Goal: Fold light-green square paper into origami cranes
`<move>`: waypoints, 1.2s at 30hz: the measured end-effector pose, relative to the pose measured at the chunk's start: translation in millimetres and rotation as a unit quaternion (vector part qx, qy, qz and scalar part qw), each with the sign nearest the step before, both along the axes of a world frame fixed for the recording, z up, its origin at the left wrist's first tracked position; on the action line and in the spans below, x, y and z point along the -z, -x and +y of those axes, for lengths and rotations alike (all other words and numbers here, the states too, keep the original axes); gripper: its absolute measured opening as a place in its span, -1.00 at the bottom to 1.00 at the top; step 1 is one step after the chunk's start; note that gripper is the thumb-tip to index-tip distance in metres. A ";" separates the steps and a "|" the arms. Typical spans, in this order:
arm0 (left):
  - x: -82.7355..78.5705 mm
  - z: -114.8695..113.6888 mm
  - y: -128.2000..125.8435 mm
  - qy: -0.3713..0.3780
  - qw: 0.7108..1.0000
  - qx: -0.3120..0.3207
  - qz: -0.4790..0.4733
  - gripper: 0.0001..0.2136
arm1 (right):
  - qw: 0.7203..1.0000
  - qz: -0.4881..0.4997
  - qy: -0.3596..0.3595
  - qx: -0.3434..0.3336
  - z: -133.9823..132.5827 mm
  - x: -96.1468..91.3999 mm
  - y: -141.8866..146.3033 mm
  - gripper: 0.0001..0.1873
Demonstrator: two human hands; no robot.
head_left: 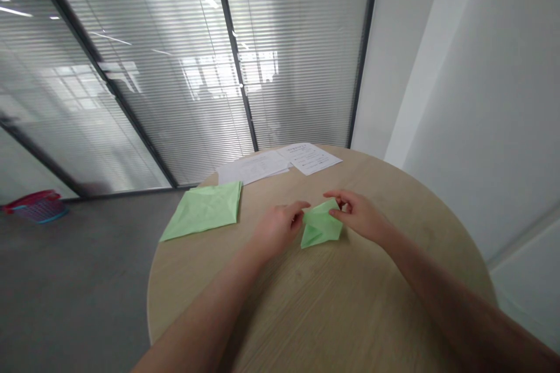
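A small folded piece of light green paper (321, 227) lies on the round wooden table (332, 297), partly lifted between both hands. My left hand (277, 228) pinches its left edge with thumb and fingers closed. My right hand (356, 214) grips its upper right corner, fingers curled over the fold. Both forearms reach in from the bottom of the view.
A flat stack of green paper sheets (203, 217) lies at the table's left. Two white printed sheets (280, 164) rest at the far edge. Behind stand glass partitions with blinds; a red and blue basket (37, 205) sits on the grey floor at the left.
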State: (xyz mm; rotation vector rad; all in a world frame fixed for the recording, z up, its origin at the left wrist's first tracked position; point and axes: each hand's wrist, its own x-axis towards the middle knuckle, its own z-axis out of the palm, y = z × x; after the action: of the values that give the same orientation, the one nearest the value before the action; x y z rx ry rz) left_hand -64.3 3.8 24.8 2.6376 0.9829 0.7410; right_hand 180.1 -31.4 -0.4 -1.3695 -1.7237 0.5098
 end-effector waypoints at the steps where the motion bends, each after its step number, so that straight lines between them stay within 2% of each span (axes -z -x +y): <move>1: 0.7 -0.5 -0.2 0.011 1.000 0.012 0.002 -0.67 | 1.000 -0.012 0.005 -0.005 0.8 0.6 -1.3 -0.57; 4: 3.0 -3.2 -3.1 0.036 0.999 0.031 0.019 -0.65 | 0.999 -0.035 0.006 -0.036 2.1 1.7 -5.7 -0.64; 8: 6.4 -7.7 -9.9 0.064 0.996 0.021 0.056 -0.69 | 0.994 -0.062 0.042 -0.081 2.2 3.0 -11.5 -0.71; 12: 9.4 -9.0 -13.5 0.102 0.991 0.013 0.090 -0.72 | 0.989 -0.083 0.085 -0.086 3.3 7.1 -13.9 -0.73; 18: 14.5 -5.4 -13.6 0.139 0.987 -0.005 0.082 -0.75 | 0.984 -0.100 0.128 -0.076 4.2 11.4 -5.7 -0.73; 28: 15.5 -6.0 -14.4 0.073 0.988 0.006 0.134 -0.72 | 0.979 -0.154 0.126 -0.038 4.3 10.7 -0.7 -0.72; 31: 16.0 -3.4 -12.6 0.063 0.990 0.018 0.125 -0.70 | 0.980 -0.159 0.115 -0.029 4.1 11.5 -0.3 -0.71; 36: 13.9 3.3 -5.4 0.023 0.993 0.094 0.065 -0.64 | 0.978 -0.173 0.110 -0.027 3.7 11.1 1.3 -0.68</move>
State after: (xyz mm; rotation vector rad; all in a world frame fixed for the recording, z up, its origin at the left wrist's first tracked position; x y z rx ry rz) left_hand -58.9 7.1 10.8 2.7182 0.7578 0.5026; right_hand 178.8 -27.7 -11.5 -1.6482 -2.0371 0.5291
